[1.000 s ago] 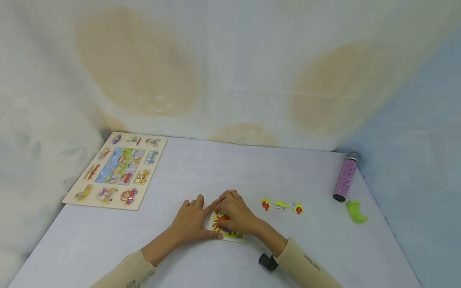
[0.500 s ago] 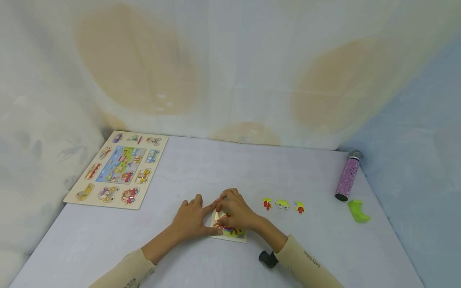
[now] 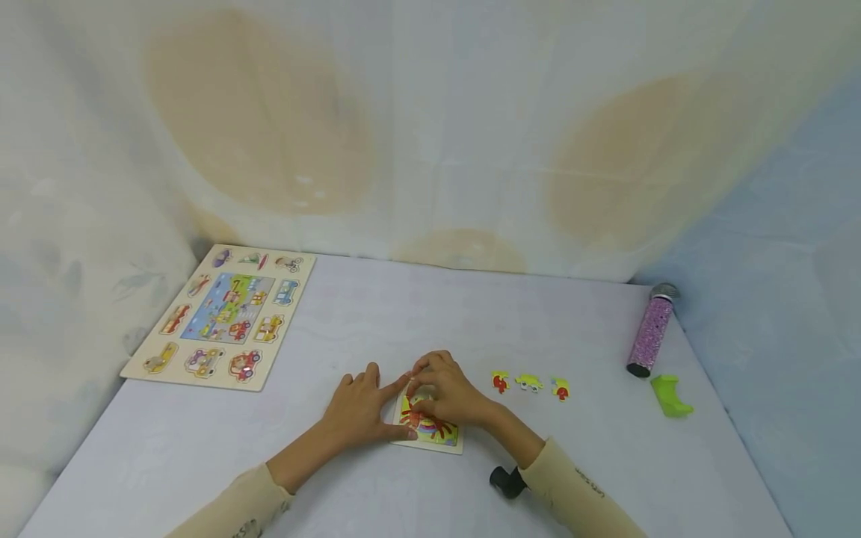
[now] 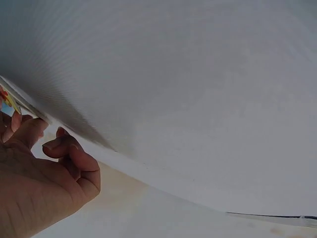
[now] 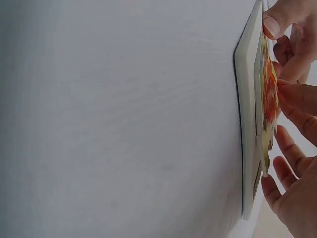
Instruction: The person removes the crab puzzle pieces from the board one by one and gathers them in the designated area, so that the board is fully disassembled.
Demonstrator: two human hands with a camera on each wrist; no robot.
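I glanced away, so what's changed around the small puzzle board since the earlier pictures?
The thumb of the right hand has slid slightly toward the far side of the small board, baring more of its picture. I see nothing grasped or released. The left hand still touches the board; loose pieces, large puzzle, microphone and green object look unmoved.

Matching pale beige fabric sleeves (image 3: 235, 502) were worn on both arms, each ended by a plain hem on the forearm, so that the wrists were left uncovered. The right sleeve (image 3: 568, 487) was marked along its outer side with small dark lettering (image 3: 590, 482), too small to be read surely; a dark print (image 3: 248, 529) was borne by the left one, partly cut off by the frame edge. The left hand (image 3: 356, 412) and right hand (image 3: 449, 392) were bare.
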